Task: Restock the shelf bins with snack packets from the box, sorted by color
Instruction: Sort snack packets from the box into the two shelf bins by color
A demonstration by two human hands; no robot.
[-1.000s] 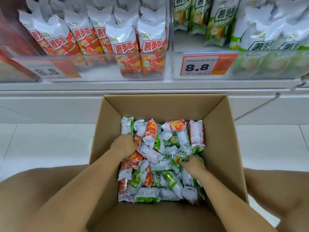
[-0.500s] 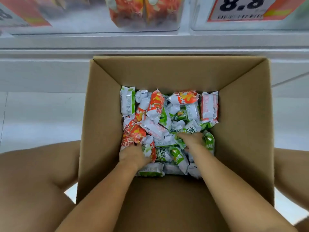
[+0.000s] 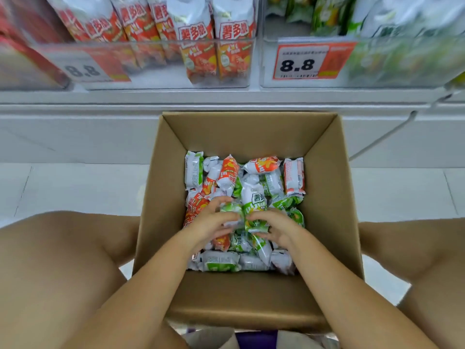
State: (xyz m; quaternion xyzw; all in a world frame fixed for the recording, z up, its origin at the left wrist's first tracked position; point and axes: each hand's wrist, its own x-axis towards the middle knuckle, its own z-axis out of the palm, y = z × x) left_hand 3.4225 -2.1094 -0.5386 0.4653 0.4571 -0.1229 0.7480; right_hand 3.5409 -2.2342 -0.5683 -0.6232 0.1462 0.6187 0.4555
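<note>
While both hands meet mid-box (image 3: 249, 137), the left hand (image 3: 214, 222) and right hand (image 3: 275, 226) curl their fingers around green packets (image 3: 253, 217) — whose green bin (image 3: 377, 64) lies up and to the right, nearer the right hand.

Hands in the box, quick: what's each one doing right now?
Left hand: fingers curled round a green packet in the box.
Right hand: grips another green packet, beside the left.
</note>
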